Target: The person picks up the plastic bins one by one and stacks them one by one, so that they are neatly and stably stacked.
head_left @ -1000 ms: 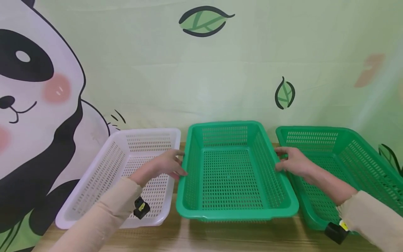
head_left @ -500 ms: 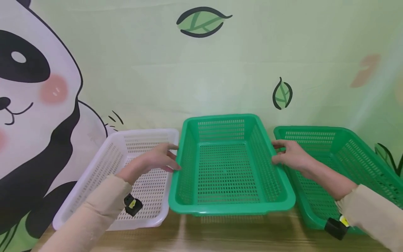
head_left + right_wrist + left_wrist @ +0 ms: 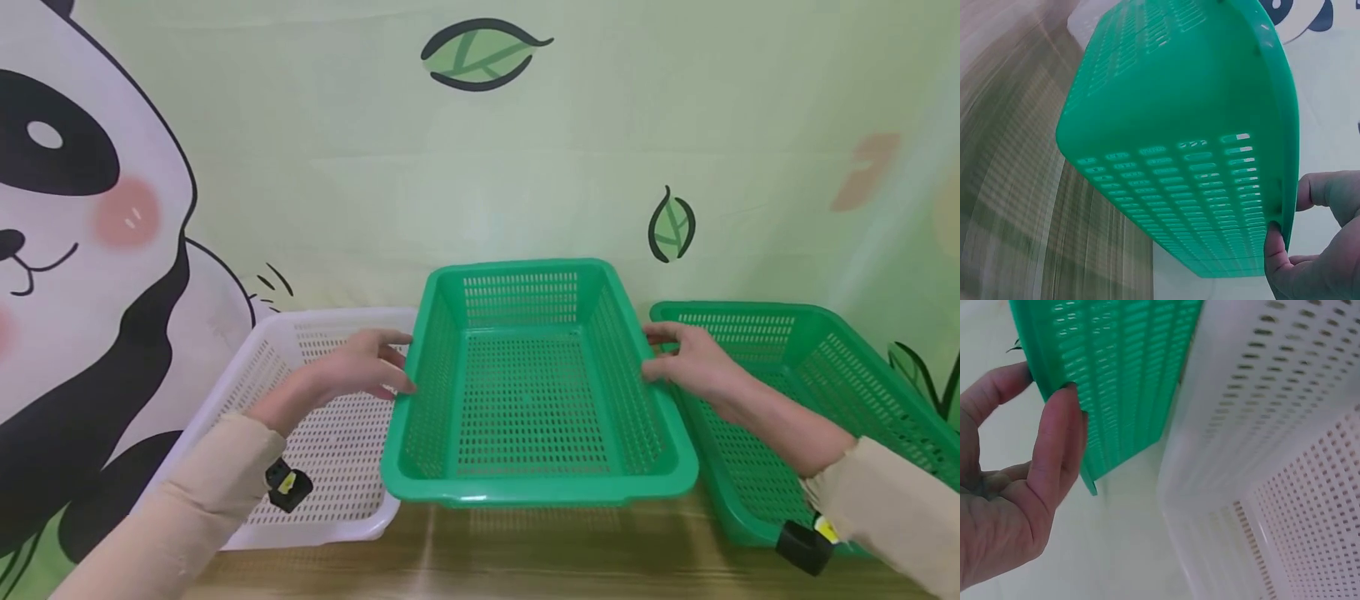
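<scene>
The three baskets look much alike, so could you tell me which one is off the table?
The middle green basket: the left hand and right hand grip its side rims, clear of the tabletop. The white basket and the other green basket rest on the table.

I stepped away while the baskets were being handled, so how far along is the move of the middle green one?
Done: the middle green basket is off the wooden table, as the right wrist view shows. In hand: the left hand and right hand grip its side rims. Left: setting it down; the white basket and other green basket sit untouched.
</scene>
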{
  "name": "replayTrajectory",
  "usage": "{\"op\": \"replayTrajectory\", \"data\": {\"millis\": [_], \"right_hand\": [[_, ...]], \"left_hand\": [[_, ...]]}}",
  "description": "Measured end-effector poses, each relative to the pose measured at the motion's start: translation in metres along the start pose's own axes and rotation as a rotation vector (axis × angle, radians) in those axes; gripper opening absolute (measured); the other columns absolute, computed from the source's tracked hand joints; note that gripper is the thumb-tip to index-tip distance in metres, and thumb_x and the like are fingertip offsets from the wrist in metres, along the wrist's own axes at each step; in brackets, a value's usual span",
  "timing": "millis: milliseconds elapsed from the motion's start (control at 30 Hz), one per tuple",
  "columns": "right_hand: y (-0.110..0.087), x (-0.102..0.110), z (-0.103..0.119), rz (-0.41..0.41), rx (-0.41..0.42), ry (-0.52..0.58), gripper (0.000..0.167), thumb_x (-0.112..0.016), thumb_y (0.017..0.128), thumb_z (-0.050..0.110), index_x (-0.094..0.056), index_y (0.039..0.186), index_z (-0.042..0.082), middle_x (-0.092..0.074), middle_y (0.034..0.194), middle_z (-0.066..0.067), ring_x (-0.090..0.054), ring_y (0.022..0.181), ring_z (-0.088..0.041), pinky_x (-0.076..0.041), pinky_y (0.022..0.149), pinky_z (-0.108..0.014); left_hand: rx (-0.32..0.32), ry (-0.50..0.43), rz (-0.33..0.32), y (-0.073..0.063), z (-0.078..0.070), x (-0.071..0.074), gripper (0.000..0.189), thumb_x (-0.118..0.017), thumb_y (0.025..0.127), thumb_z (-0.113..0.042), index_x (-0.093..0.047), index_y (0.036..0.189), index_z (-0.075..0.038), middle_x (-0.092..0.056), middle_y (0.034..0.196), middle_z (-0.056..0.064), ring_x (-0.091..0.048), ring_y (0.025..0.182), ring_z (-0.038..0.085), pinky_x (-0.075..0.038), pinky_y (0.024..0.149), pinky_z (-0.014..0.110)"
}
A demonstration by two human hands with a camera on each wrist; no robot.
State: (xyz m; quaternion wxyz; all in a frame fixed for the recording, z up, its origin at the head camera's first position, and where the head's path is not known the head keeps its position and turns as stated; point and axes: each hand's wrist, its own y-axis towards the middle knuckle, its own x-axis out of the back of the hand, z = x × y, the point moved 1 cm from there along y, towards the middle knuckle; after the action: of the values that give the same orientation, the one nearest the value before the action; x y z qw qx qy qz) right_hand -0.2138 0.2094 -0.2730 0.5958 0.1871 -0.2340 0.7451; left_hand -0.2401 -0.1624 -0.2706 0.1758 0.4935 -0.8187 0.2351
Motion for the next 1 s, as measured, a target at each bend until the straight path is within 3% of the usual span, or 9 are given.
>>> {"op": "replayTrajectory", "data": {"millis": [333,500,767,1000], "right_hand": [[-0.006,-0.006,0.015,-0.031,0.003,0.05,0.074,-0.051,0.077,0.004,-0.017,0.142,-0.003,-0.024,0.143,-0.023,-0.03,0.127,-0.04,-0.032,0.095,-0.05],[-0.007,-0.007,0.025,-0.046,0.033,0.088,0.072,-0.049,0.078,0.004,-0.018,0.142,-0.003,-0.026,0.143,-0.021,-0.037,0.12,-0.036,-0.034,0.093,-0.045],[-0.009,-0.003,0.026,-0.056,0.019,0.107,0.07,-0.049,0.077,0.003,-0.021,0.142,-0.003,-0.03,0.139,-0.022,-0.037,0.12,-0.035,-0.032,0.096,-0.044],[-0.007,-0.002,0.029,-0.048,-0.011,0.141,0.071,-0.05,0.077,0.003,-0.021,0.142,-0.001,-0.032,0.135,-0.023,-0.035,0.121,-0.034,-0.032,0.098,-0.044]], "left_hand": [[-0.083,0.036,-0.032,-0.009,0.0,0.017,0.075,-0.064,0.076,-0.01,-0.025,0.139,0.005,-0.053,0.113,0.024,-0.06,0.093,0.026,-0.053,0.073,0.038],[-0.113,0.057,-0.041,-0.017,-0.006,0.028,0.074,-0.064,0.078,-0.011,-0.025,0.139,0.004,-0.052,0.115,0.024,-0.06,0.092,0.024,-0.053,0.072,0.038],[-0.132,0.077,-0.024,-0.016,-0.008,0.031,0.073,-0.065,0.078,-0.014,-0.027,0.139,0.0,-0.053,0.115,0.021,-0.059,0.095,0.026,-0.053,0.073,0.038],[-0.143,0.118,-0.052,-0.015,-0.003,0.033,0.071,-0.064,0.079,-0.015,-0.029,0.139,-0.003,-0.054,0.115,0.019,-0.059,0.095,0.026,-0.053,0.073,0.04]]}}
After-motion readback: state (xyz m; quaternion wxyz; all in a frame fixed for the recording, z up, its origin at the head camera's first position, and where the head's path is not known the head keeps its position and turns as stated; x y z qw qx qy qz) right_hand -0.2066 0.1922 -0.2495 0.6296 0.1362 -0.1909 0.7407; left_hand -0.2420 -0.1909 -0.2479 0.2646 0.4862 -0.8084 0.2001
